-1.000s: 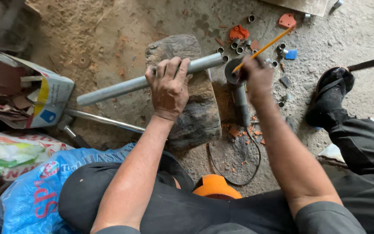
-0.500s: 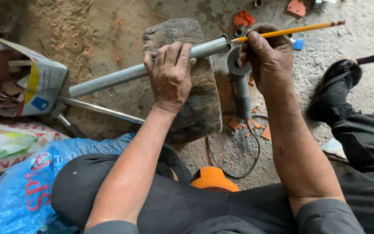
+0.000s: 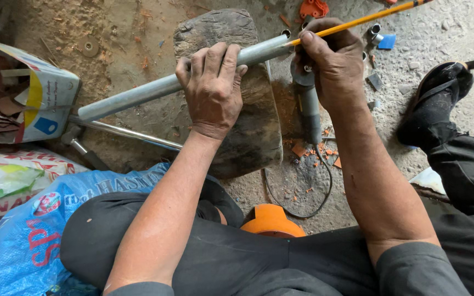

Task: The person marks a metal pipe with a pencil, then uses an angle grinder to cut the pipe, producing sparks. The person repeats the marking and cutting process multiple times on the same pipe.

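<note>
A grey metal pipe (image 3: 138, 94) lies slanted across a flat stone block (image 3: 248, 131) on the ground. My left hand (image 3: 212, 87) presses down on the pipe over the block, fingers curled around it. My right hand (image 3: 333, 57) holds a yellow pencil (image 3: 368, 18) with its tip at the pipe's right end. A grey angle grinder (image 3: 309, 107) lies under my right hand beside the block, its black cord (image 3: 297, 203) looping toward me.
A thin steel rod (image 3: 124, 133) lies left of the block. A printed bag of scraps (image 3: 34, 98) and plastic sacks (image 3: 23, 235) sit at the left. Orange fittings (image 3: 314, 8), short pipe offcuts (image 3: 375, 34) and orange chips litter the concrete. My sandalled foot (image 3: 434, 104) is at right; an orange object (image 3: 272, 220) by my legs.
My right hand with the pencil has shifted down the pipe's end, the pencil tip now at the pipe mouth. The left hand stays pressed on the pipe.
</note>
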